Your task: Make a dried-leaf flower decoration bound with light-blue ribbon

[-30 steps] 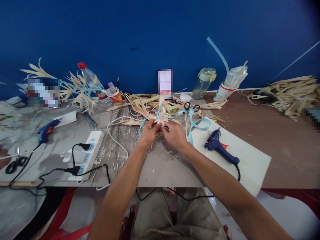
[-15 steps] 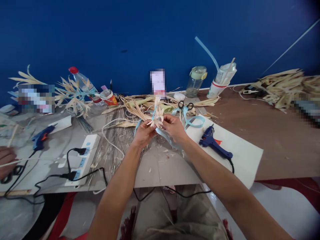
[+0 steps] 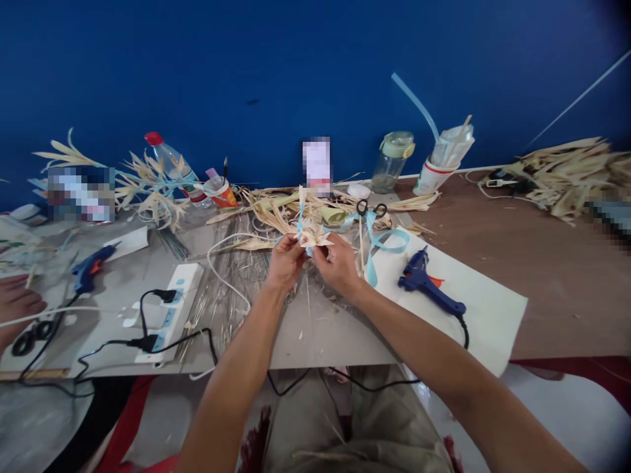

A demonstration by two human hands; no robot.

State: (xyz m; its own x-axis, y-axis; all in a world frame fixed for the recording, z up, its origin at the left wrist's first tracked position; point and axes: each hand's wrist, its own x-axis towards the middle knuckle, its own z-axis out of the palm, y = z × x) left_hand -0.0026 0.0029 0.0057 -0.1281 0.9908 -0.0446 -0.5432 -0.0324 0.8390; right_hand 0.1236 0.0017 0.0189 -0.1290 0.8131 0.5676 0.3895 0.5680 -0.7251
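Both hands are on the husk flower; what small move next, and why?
Perhaps steady the husk flower with the left hand while the right hand gently eases its petals into shape: both hands hold it near its lower edge, and the pointed petals splay in different directions.

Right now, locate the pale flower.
In the head view, the pale flower is near centre, held in the left hand and right hand, left of the looped blue ribbon.

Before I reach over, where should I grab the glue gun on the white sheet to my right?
Probably by the handle, from above on the near right side. The glue gun lies on its side, handle slanting toward you and rightward, nozzle pointing away. The cord leaves the handle's end, so grip ahead of it.
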